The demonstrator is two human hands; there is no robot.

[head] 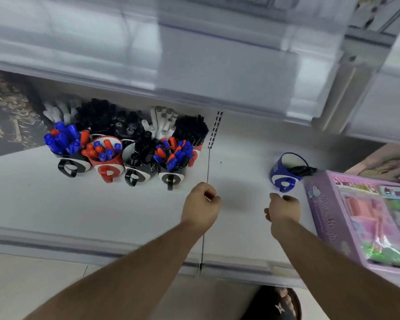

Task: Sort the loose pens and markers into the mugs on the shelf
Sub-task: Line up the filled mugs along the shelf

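White shelf [102, 204], seen from above. Both hands hover over its middle, near the front edge. Left hand [200, 205]: fingers curled into a fist; whether anything small is pinched cannot be told. Right hand [283, 210]: fingers loosely curled, nothing seen in them. Toward the back left, a cluster of mugs [109, 162] packed with blue, red and black markers [65, 137]. Blue mug [285, 172] apart at back right, black pens [303, 170] leaning over its rim. Purple box [365, 222] at the right edge; printed characters too blurred to read.
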